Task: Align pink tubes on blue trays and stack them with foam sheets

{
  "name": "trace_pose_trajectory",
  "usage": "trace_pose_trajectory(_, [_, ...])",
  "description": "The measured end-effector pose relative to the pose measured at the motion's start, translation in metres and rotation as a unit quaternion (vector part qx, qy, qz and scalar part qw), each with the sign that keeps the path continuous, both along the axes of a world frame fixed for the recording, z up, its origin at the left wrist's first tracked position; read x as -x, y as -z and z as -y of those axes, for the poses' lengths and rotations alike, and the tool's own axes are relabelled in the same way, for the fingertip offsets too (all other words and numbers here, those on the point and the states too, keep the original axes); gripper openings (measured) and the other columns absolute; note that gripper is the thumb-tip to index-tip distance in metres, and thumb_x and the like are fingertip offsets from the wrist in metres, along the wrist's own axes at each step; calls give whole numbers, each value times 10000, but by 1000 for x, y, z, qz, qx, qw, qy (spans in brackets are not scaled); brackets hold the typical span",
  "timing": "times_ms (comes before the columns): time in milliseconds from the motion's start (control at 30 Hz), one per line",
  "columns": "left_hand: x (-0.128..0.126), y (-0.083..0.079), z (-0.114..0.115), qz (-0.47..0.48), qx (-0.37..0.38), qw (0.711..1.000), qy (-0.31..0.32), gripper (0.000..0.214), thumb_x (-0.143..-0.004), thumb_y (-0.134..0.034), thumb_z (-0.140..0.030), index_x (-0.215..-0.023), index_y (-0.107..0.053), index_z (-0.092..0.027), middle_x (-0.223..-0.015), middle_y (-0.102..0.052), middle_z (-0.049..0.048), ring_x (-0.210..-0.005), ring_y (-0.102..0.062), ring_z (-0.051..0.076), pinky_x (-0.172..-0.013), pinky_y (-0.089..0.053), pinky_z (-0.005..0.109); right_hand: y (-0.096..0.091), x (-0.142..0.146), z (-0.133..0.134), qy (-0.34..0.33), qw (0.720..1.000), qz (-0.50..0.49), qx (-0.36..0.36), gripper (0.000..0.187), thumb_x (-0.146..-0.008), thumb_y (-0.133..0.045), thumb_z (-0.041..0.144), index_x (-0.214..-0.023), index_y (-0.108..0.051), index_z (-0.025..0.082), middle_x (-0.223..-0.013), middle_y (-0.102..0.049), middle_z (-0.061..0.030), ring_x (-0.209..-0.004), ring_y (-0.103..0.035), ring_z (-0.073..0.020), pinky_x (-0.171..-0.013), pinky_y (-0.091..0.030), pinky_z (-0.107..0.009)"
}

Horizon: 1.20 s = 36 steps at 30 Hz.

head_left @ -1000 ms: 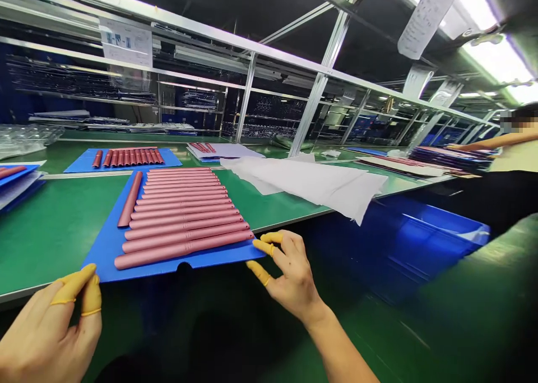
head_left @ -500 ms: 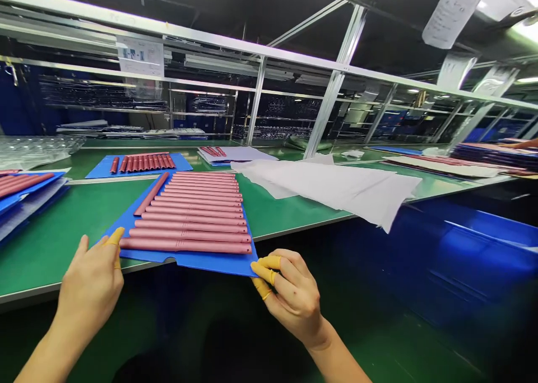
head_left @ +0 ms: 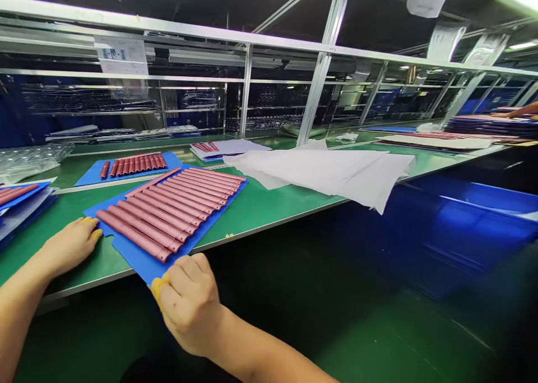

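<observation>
— How is the right hand [head_left: 189,307] placed?

— It is closed on the near corner of a blue plastic tray [head_left: 143,264], and a yellow finger cot [head_left: 156,289] is seen pressed against that corner.

— And the left hand [head_left: 71,245]?

— It is laid open and flat on the green bench mat [head_left: 269,215], just beside the tray's left edge. Whether the tray is touched by its fingertips cannot be told.

— Where is the tray?

— It is lying on the mat at an angle to the bench's front edge, with the gripped corner carried just past that edge. Rows of pink tubes [head_left: 168,209] are laid across it, and a crosswise pink tube [head_left: 153,182] is set along its far side.

— What could go wrong?

— The overhanging corner could be dropped if the grip is loosened, and the tray could then be tipped over the edge. The tubes could be rolled out of line by any tilt or jolt; whether they are seated in grooves cannot be told. The crosswise tube could be knocked into the row if the tray is swung. A white sheet [head_left: 323,175] lies to the right and could be snagged if the tray is slid that way.
</observation>
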<state>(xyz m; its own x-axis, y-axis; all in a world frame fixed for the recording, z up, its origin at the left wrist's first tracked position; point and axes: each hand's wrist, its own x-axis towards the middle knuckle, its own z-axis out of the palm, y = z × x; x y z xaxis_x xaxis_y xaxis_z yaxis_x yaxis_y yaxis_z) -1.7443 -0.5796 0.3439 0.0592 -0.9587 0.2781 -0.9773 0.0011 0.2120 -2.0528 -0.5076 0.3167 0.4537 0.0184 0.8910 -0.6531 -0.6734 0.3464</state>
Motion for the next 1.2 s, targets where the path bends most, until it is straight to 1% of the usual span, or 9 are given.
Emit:
trace_pose_trajectory(100, [2, -7, -1, 25, 24, 997, -64, 506, -949, -322, -447, -923, -748, -175, -1043, -792, 229, -1125, -739, 415, -956, -591, 515, 7, -28, 4, 13, 1000, -13, -11, 349, -894, -733, 118, -681, -466, 190, -715, -452, -8, -777, -427, -174, -736, -245, -375])
trace_pose_trajectory(367, [5, 7, -35, 20, 111, 977, -182, 517, -996, -345, -398, -1024, -824, -206, -943, -817, 188, -906, -777, 373, -783, -593, 442, 10, -87, 16, -56, 991, -95, -77, 205, -944, -689, 178, -778, -569, 190, -783, -587, -40, -812, -487, -214, -729, -218, -383])
trace_pose_trajectory(500, [5, 3, -33, -12, 109, 973, -203, 532, -996, -334, -382, -1050, -830, -199, -995, -829, 193, -956, -783, 375, -841, -594, 450, 1, -89, 17, -107, 973, -126, -162, 100, -1009, -689, 261, -948, -688, 182, -1062, -764, -73, -999, -583, -237, -838, -327, -415])
trace_pose_trajectory(600, [4, 0, -35, -84, 124, 968, -200, 514, -972, -368, -399, -1080, -830, -202, -1145, -836, 167, -1051, -779, 362, -908, -595, 434, -11, -48, 27, -141, 971, -79, -176, 192, -972, -706, 187, -1162, -737, 185, -1340, -764, -102, -1185, -630, -255, -1014, -374, -455])
trace_pose_trajectory(667, [4, 0, -39, -153, 150, 959, -185, 513, -947, -400, -414, -1139, -824, -199, -1224, -831, 131, -1091, -773, 333, -936, -592, 404, -27, -1, 49, -114, 980, -2, -165, 319, -946, -663, 111, -1247, -740, 184, -1336, -769, -122, -1219, -660, -269, -1073, -401, -463])
trace_pose_trajectory(767, [7, -1, -43, -247, 176, 940, -154, 536, -914, -435, -426, -1213, -807, -183, -1168, -847, 93, -1071, -772, 288, -921, -593, 357, -60, 84, 101, 30, 980, 107, -164, 284, -1020, -539, 203, -1169, -781, 198, -1176, -802, -140, -1106, -704, -296, -1030, -478, -470])
trace_pose_trajectory(900, [12, 0, -45, -265, 188, 938, -124, 515, -909, -445, -426, -1181, -814, -190, -1116, -855, 80, -1052, -782, 267, -913, -596, 331, -102, 169, 166, 229, 908, 197, -292, 404, -954, -530, 286, -1253, -763, 150, -1173, -796, -184, -1081, -726, -345, -1017, -541, -504])
trace_pose_trajectory(1033, [15, -1, -46, -215, 166, 955, -122, 537, -936, -405, -428, -1209, -803, -192, -1200, -842, 93, -1100, -786, 285, -956, -592, 356, -116, 192, 184, 251, 848, 160, -439, 499, -882, -540, 215, -1349, -704, 148, -1214, -804, -154, -1159, -745, -327, -1039, -576, -473])
trace_pose_trajectory(1200, [16, -2, -43, -145, 119, 972, -145, 613, -979, -370, -443, -1374, -752, -171, -1306, -809, 125, -1193, -768, 343, -1050, -590, 423, -112, 185, 169, 251, 851, 148, -437, 548, -873, -546, 196, -1404, -668, 142, -1197, -817, -151, -1190, -750, -335, -1057, -575, -475])
